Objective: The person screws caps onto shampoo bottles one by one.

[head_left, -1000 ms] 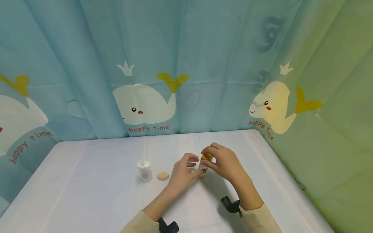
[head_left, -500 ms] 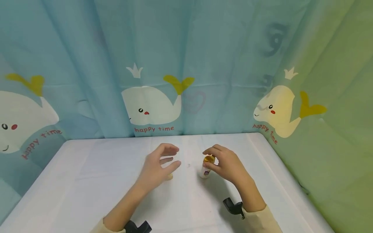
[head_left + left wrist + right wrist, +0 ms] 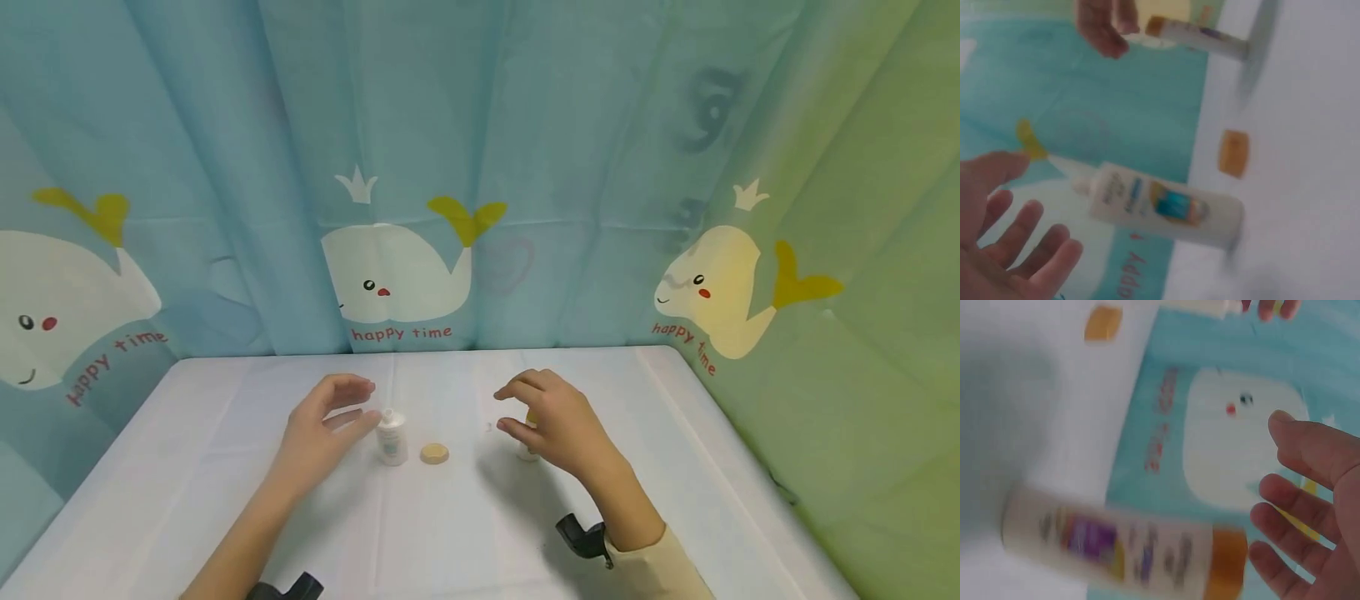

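My left hand [image 3: 318, 437] is beside a white bottle [image 3: 392, 442] whose narrow nozzle is bare. Its fingers are apart and loosely bent, with nothing between them in the left wrist view. An orange-yellow cap [image 3: 434, 453] lies on the table just right of that bottle. Farther right stands a second white bottle [image 3: 1104, 540] with a purple label and an orange cap [image 3: 1225, 565]; in the head view my right hand [image 3: 555, 421] hides most of it. In the right wrist view the fingers [image 3: 1297, 512] of that hand are spread near the capped top, holding nothing.
A white cloth covers the table [image 3: 465, 533]. Behind it hangs a blue-green curtain [image 3: 570, 275] printed with whales, and it continues along the right side. Black camera mounts [image 3: 583, 537] sit on both wrists.
My left hand has moved left from the capped bottle, past the loose cap, to the uncapped bottle. The right hand has let go of the orange cap and shifted slightly left.
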Action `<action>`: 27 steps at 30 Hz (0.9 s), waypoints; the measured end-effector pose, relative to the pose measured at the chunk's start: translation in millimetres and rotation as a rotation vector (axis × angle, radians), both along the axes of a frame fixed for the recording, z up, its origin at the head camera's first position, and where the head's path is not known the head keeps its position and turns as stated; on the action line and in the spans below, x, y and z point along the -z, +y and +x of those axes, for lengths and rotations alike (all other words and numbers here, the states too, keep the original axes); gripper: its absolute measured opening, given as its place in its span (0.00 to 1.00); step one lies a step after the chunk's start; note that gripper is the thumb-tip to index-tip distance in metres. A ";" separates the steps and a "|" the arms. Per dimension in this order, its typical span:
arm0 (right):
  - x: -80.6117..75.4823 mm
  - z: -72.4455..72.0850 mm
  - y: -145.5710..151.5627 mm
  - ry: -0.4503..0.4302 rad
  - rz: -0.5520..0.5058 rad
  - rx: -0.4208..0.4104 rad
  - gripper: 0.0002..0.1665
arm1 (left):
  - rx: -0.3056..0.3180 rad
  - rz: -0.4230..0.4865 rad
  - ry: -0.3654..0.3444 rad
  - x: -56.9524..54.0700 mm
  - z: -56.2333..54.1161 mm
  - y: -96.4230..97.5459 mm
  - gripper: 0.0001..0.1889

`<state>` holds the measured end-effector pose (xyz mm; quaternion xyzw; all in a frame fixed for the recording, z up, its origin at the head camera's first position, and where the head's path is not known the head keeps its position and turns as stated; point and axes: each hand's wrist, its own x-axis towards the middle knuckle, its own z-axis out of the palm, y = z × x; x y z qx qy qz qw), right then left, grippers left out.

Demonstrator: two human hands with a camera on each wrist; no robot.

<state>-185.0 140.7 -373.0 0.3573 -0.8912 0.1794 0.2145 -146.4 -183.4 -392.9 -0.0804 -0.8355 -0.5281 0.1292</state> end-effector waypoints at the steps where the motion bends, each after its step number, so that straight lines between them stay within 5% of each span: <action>1: 0.9 1.1 -6.0 -0.003 0.004 -0.017 0.17 | 0.006 0.005 -0.035 3.5 -0.4 -3.2 0.23; 7: 16.0 5.7 -46.6 -0.145 0.099 -0.092 0.20 | 0.081 0.028 -0.188 29.4 -5.3 -12.9 0.30; 15: 50.0 -1.9 -85.5 -0.317 0.275 -0.073 0.29 | 0.182 0.058 -0.209 63.2 -14.9 -10.2 0.33; 21: 65.3 -7.1 -95.5 -0.375 0.306 -0.060 0.28 | 0.203 0.039 -0.193 70.6 -18.9 -6.0 0.27; 27: 69.5 -9.4 -98.4 -0.387 0.287 -0.063 0.15 | 0.205 0.033 -0.200 70.6 -20.6 -3.1 0.21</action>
